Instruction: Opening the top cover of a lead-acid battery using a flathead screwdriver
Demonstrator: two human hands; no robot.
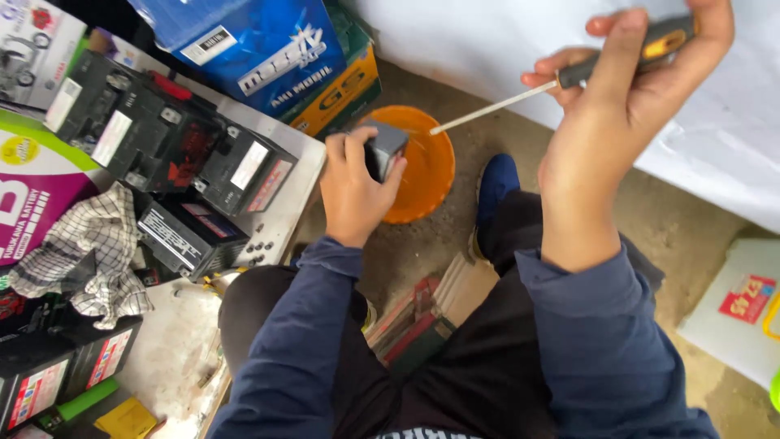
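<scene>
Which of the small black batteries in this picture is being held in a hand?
The battery in the left hand, tipped over the orange bowl. The other batteries sit untouched on the bench.

The left hand [351,189] covers most of the small grey battery [383,149], so only its top corner and one side show, and hand and battery together hide part of the orange bowl [426,167]. The right hand [626,97] wraps the screwdriver [569,77] so that much of the handle is hidden, its butt end runs out at the top edge of the view, and the tip is too fine to tell its type. The checked cloth [89,252] hides part of the black batteries [175,154] beneath it, the blue carton [252,45] is cut off at the top edge, and the white container [743,309] at the right edge.
</scene>
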